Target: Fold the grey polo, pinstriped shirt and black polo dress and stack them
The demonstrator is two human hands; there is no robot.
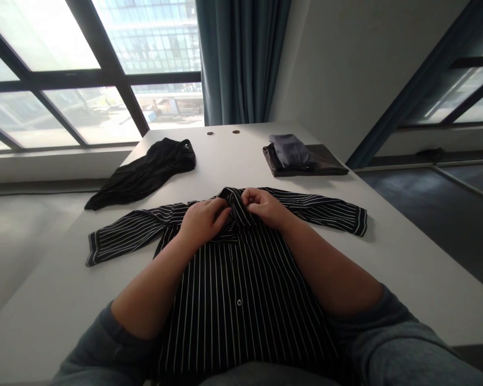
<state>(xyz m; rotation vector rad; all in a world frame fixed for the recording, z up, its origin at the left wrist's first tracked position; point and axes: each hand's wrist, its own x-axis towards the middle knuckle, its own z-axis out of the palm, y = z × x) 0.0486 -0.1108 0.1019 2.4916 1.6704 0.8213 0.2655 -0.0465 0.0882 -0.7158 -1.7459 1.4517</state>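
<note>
A black shirt with thin white stripes (249,279) lies front up on the white table, its sleeves stretched out to both sides. One button shows low on its front. At the collar, my left hand (204,219) has its fingers curled over the cloth on the left side. Opposite it, my right hand (265,208) pinches the collar's right edge between thumb and fingers. The cloth between both hands is raised and bunched. Parts of the collar are hidden behind my fingers.
On the white table (221,161), a crumpled black garment (148,171) lies at the back left. Folded dark clothes (326,160) with a grey folded cloth (292,151) on top sit at the back right. Beyond the far edge hang blue curtains (241,59) beside a window.
</note>
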